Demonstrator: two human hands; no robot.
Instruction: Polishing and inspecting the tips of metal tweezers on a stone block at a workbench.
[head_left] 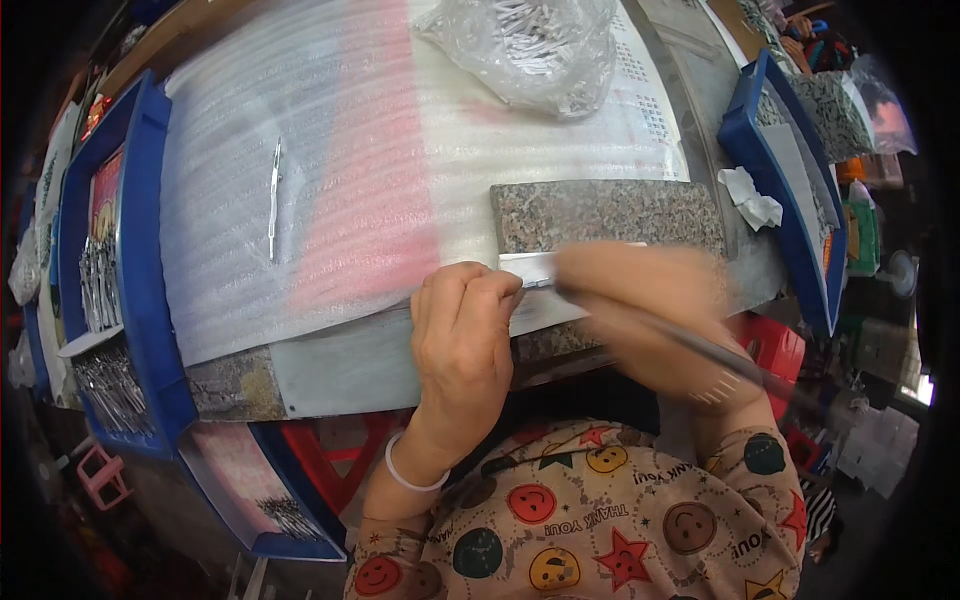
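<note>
My left hand (460, 335) is closed in a pinch at the near edge of the table, its fingertips beside a white strip (522, 266). What it pinches is mostly hidden; only a small silvery bit shows by the fingertips. My right hand (655, 315), smeared by motion, is closed around a long, thin dark tool (715, 352). That tool slants from near the left fingertips down to the right. Behind both hands lies a speckled granite slab (610, 212). Farther left, a thin silvery metal piece (274, 200) rests alone on the foam sheet (230, 280).
A clear plastic bag (575, 85) of silvery pieces sits at the back. Blue trays (145, 270) with many thin metal pieces line the left side. At the right are another blue tray (812, 270) and crumpled white paper (750, 198). Red stools (775, 345) stand below the table.
</note>
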